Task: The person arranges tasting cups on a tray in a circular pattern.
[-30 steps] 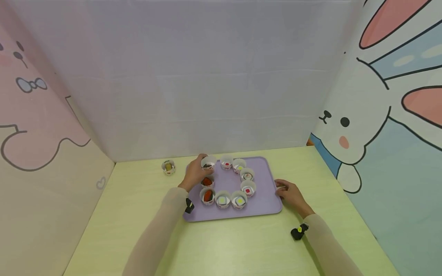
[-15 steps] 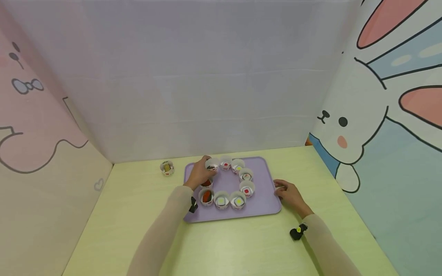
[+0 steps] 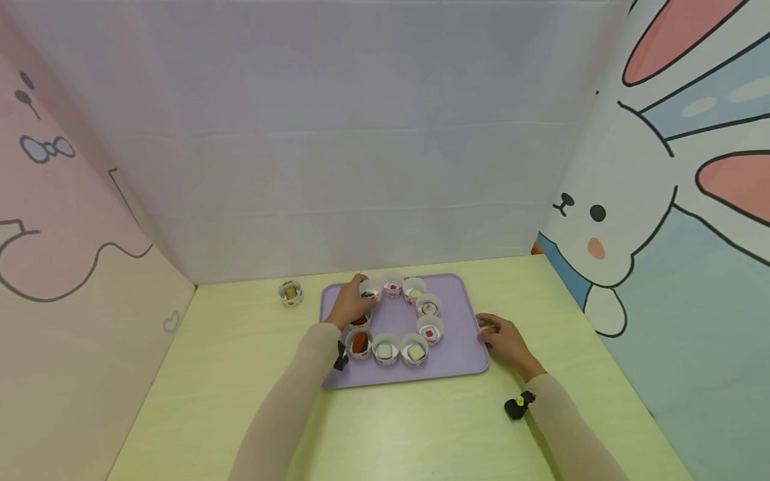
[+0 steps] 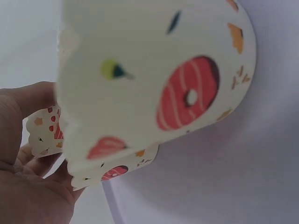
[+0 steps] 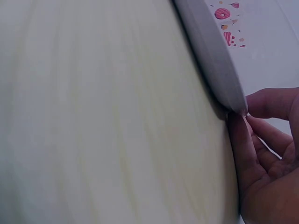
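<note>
My left hand (image 3: pixel 347 304) pinches the rim of a white paper baking cup (image 3: pixel 370 287) at the back left of a lilac tray (image 3: pixel 462 354). The cup holds a dark-looking piece, partly hidden. Several more printed cups stand in a ring on the tray, with sushi-like pieces inside; one front cup (image 3: pixel 359 343) has an orange-red piece. In the left wrist view, a near cup (image 4: pixel 140 74) with a donut print covers much of the held one. At the tray's right edge, my right hand (image 3: pixel 505 342) pinches the rim between thumb and fingers.
A lone paper cup (image 3: pixel 291 293) with a yellowish piece stands on the pale yellow table (image 3: pixel 228 374), left of the tray. A white curtain (image 3: pixel 361 133) closes off the back, and printed panels flank both sides.
The left hand has carried its cup slightly right and down, into line beside the back cup of the ring. The right hand stays at the tray edge.
</note>
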`<state>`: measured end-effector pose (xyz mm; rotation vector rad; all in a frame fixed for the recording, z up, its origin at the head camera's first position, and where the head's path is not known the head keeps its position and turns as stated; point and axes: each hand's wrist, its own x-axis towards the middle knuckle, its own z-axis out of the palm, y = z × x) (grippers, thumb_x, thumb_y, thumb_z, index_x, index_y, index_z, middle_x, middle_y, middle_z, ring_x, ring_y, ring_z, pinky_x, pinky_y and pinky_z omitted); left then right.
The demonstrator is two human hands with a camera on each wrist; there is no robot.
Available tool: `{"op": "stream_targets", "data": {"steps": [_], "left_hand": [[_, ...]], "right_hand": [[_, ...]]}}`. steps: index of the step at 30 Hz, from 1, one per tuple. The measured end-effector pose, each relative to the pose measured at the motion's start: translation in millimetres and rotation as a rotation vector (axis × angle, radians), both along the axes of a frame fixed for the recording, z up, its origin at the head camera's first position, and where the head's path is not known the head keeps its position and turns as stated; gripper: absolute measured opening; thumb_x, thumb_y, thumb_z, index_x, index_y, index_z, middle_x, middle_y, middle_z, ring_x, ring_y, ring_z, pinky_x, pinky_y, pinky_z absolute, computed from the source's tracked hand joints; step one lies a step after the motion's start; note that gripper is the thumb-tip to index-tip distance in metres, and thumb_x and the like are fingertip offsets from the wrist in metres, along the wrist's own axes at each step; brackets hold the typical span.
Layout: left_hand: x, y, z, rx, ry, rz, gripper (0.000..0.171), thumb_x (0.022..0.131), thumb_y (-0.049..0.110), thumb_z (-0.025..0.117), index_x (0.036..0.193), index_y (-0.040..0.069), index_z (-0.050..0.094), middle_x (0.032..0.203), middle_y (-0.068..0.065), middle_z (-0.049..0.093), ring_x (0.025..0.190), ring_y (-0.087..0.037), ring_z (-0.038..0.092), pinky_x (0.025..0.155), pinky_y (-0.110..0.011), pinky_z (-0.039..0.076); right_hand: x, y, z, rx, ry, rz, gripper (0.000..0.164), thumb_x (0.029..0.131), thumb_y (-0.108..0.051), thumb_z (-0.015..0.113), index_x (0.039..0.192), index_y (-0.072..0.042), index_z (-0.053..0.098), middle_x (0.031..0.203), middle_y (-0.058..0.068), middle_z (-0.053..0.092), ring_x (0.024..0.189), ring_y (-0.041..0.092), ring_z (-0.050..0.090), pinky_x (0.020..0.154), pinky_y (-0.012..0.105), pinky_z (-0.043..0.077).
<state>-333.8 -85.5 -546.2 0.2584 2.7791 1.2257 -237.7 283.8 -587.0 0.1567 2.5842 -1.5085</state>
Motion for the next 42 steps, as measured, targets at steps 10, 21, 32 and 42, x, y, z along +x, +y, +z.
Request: {"op": "stream_targets", "data": {"steps": [10, 21, 32, 42], "left_hand": [[-2.3, 1, -8.0, -0.002, -0.05, 0.022, 0.065, 0.083, 0.02, 0.076, 0.141, 0.008, 0.046, 0.129, -0.016, 0.061, 0.102, -0.026, 0.06, 0.087, -0.042, 0.052], [-0.5, 4, -10.7, -0.019, -0.098, 0.021, 0.071, 0.084, 0.023, 0.076, 0.145, 0.007, 0.044, 0.138, -0.019, 0.056, 0.117, -0.032, 0.058, 0.1, -0.049, 0.048], [0.9, 2, -12.8, -0.022, -0.098, 0.036, 0.072, 0.086, 0.034, 0.074, 0.146, 0.009, 0.044, 0.142, -0.018, 0.054, 0.124, -0.034, 0.055, 0.104, -0.051, 0.045], [1.0, -7, -14.7, 0.013, -0.097, 0.054, 0.073, 0.086, 0.038, 0.073, 0.146, 0.01, 0.043, 0.142, -0.018, 0.053, 0.124, -0.035, 0.055, 0.103, -0.052, 0.045]], "right_hand": [[-0.3, 1, 0.4, -0.006, 0.008, 0.004, 0.05, 0.09, -0.007, 0.062, 0.139, -0.003, 0.053, 0.129, 0.021, 0.059, 0.095, 0.015, 0.061, 0.072, 0.025, 0.051], [-0.2, 1, 0.9, 0.003, 0.004, 0.001, 0.05, 0.09, -0.007, 0.062, 0.139, -0.003, 0.053, 0.129, 0.02, 0.06, 0.095, 0.017, 0.06, 0.072, 0.024, 0.05], [0.0, -1, 1.8, 0.006, 0.014, -0.01, 0.049, 0.089, -0.007, 0.064, 0.138, -0.003, 0.055, 0.126, 0.019, 0.061, 0.091, 0.013, 0.059, 0.07, 0.024, 0.05], [-0.2, 0, 1.5, 0.017, 0.023, -0.007, 0.049, 0.089, -0.006, 0.064, 0.137, -0.003, 0.055, 0.126, 0.02, 0.062, 0.093, 0.017, 0.059, 0.07, 0.024, 0.05]]}}
